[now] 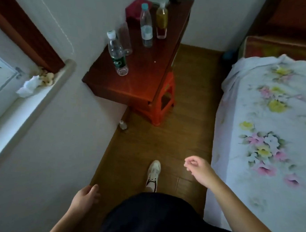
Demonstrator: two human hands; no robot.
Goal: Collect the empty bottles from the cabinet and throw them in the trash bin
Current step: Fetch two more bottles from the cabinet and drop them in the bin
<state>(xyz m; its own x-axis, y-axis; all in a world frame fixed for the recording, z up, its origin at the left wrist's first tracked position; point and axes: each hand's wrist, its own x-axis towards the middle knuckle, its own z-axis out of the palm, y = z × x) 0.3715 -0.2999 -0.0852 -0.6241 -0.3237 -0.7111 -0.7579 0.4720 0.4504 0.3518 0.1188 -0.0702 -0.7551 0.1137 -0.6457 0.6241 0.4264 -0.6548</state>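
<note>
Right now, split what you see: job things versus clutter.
Job: cabinet, green-label bottle, plain bottle, blue-cap bottle.
Lying about: yellow bottle (looks full), floor bottle, stool, bed, tissue.

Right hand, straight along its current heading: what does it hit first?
Probably the red stool tucked under the cabinet; only bare floor lies between it and the right hand. Depth is unclear, so it might meet the cabinet's edge instead.

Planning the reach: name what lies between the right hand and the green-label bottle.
In the head view, from the right hand: bare wooden floor, then the red stool under the cabinet edge, then the green-label bottle.
</note>
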